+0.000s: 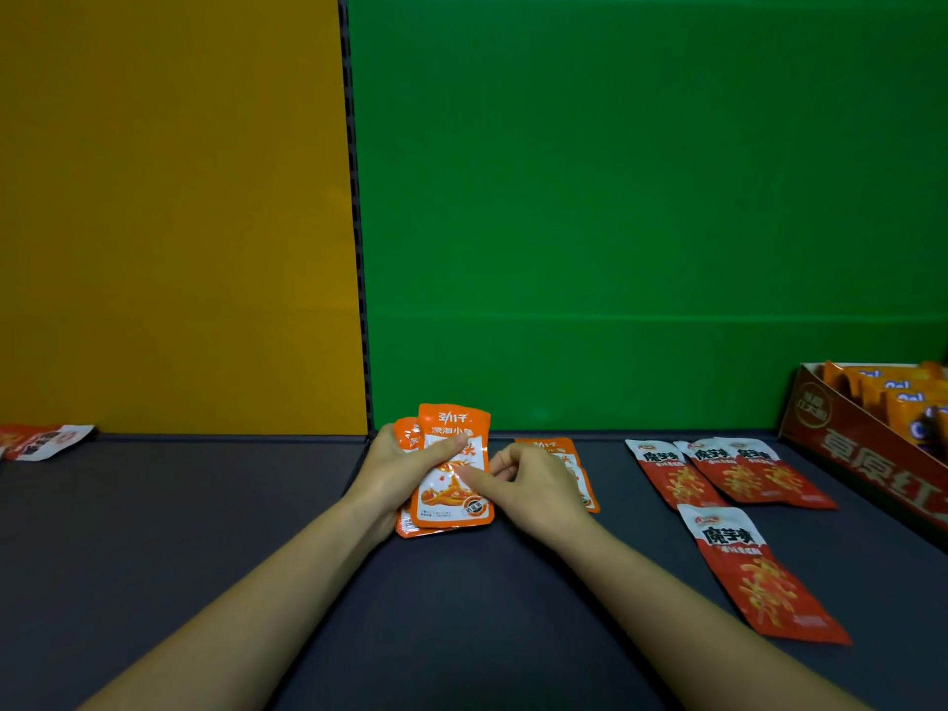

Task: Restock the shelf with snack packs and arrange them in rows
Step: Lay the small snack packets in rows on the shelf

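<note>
I see my left hand point(397, 467) gripping a small stack of orange snack packs point(451, 484), its fingers point(451, 446) curled round them, thumb across the front. My right hand point(533, 484) lays its index finger on the front pack, the other fingers curled; I cannot tell whether it grips. Just behind those fingers another orange pack point(551, 449) lies on the shelf point(205, 505). Well right of them lie red packs point(738, 474).

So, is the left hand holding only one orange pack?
No, the left hand grips two: the front orange pack and a second orange pack that shows behind it at its left edge.
</note>
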A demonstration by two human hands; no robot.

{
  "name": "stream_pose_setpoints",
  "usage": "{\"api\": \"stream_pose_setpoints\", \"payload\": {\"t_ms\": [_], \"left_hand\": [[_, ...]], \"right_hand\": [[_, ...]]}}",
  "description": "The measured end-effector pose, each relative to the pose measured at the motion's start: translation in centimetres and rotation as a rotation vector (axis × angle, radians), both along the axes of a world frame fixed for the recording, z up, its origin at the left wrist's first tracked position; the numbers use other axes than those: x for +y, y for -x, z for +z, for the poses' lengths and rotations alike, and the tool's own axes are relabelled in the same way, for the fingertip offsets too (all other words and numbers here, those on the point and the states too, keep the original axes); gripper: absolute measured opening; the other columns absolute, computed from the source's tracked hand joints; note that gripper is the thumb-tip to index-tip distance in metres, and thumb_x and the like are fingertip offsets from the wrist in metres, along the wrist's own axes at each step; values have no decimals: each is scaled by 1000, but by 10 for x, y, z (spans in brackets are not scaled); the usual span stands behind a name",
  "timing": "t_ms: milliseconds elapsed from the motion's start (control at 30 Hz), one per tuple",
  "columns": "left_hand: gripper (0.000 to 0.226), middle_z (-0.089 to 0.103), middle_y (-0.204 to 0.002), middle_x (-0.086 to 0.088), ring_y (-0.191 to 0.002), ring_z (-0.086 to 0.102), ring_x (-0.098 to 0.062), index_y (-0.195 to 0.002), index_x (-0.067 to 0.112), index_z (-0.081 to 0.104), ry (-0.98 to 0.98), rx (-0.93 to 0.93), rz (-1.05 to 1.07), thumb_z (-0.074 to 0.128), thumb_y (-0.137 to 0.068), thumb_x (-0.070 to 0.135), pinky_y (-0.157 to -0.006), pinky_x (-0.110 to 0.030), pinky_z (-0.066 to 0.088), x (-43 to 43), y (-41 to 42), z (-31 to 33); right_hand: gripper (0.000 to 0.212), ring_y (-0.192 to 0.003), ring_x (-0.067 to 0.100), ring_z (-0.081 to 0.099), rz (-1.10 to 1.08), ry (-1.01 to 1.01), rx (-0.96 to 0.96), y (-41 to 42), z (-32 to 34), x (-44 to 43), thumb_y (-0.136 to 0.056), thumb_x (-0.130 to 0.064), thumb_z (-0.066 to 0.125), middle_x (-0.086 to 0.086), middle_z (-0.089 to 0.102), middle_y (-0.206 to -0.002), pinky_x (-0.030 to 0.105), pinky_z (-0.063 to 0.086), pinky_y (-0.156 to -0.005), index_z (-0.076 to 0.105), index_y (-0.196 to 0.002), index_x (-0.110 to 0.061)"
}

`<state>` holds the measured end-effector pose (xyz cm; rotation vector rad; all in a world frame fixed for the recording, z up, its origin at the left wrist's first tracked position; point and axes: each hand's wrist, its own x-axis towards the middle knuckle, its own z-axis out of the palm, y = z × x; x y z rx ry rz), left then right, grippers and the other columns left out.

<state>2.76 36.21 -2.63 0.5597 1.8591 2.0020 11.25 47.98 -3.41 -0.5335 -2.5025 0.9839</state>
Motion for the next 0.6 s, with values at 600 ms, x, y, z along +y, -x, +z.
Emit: {"api": "stream_pose_setpoints", "payload": {"t_ms": [600], "left_hand": [[15, 63, -76, -10, -43, 63, -17, -90, 9, 50, 38, -126, 225, 60, -90, 20, -35, -23, 50, -31, 23, 19]], "right_hand": [[30, -82, 22, 54, -259, -349, -59, -3, -2, 28, -93, -35, 41, -2, 58, -79, 33, 29, -86, 41, -65, -22]]}}
